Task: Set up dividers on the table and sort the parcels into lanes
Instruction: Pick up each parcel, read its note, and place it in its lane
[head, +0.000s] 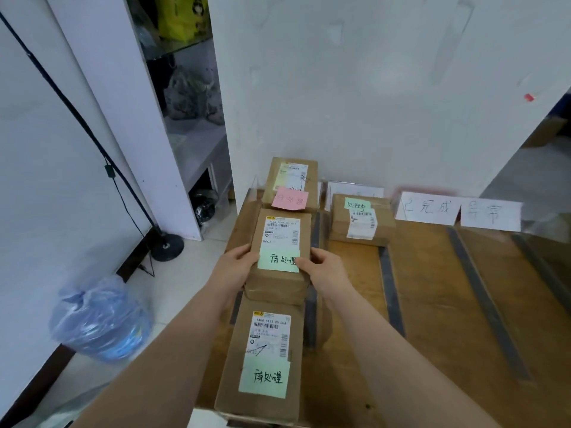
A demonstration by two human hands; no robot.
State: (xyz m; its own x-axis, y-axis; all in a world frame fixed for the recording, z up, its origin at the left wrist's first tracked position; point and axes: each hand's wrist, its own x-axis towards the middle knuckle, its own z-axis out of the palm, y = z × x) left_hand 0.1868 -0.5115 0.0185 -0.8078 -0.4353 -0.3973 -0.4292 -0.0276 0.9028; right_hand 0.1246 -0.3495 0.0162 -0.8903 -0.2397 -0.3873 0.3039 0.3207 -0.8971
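Note:
Three brown parcels lie in a row in the leftmost lane of the wooden table (438, 304). The middle parcel (279, 239), with a green note, is held at its near end by both hands: my left hand (236, 265) grips its left side, my right hand (324, 268) its right side. Nearer lies another green-noted parcel (262, 362). At the far end sits a parcel with a pink note (292, 183). A fourth parcel (360, 220) with a green note lies in the second lane. Dark divider strips (389, 285) run between lanes.
White lane signs (426, 208) stand against the wall at the table's far edge. On the floor to the left are a blue plastic bag (99, 319) and a black lamp stand base (167, 247). A transparent panel (543, 239) stands at the far right.

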